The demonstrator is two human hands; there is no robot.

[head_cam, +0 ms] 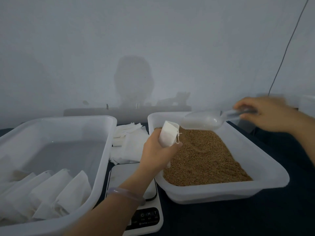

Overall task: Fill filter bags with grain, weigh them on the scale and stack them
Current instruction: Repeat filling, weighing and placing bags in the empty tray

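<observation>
Head view. Nearest the lens, low centre: white digital kitchen scale with a dark control strip, wedged between two tubs, platform bare where visible, partly hidden beneath the left forearm. On that wrist, a pale lilac bangle.

Above it, left hand: fingers and thumb curled round the lower half of a small white paper-fibre filter bag, held upright over the far-left corner of the grain tub, mouth open and facing up, white drawstring dangling at its right side. Fill level inside the bag: cannot tell.

At far right, right hand, blurred: fingers closed on the handle of a clear plastic scoop, bowl just beside and slightly above the bag mouth; contents of the bowl not legible.

Below both, shallow translucent white plastic tub holding loose brown grain, surface furrowed. At left, a second, deeper translucent tub with seemingly filled white bags leaning in a row at its near end. Between the tubs, beyond the scale, a loose heap of flat empty white bags on dark blue cloth.

Handling, judged: bag light, soft and limp, easily collapsed or torn by a tight squeeze. Best taken round the body below the mouth, as here, leaving the rim free, or by the gathered neck after drawing the string. Grain free-flowing, prone to spill at any tilt.
</observation>
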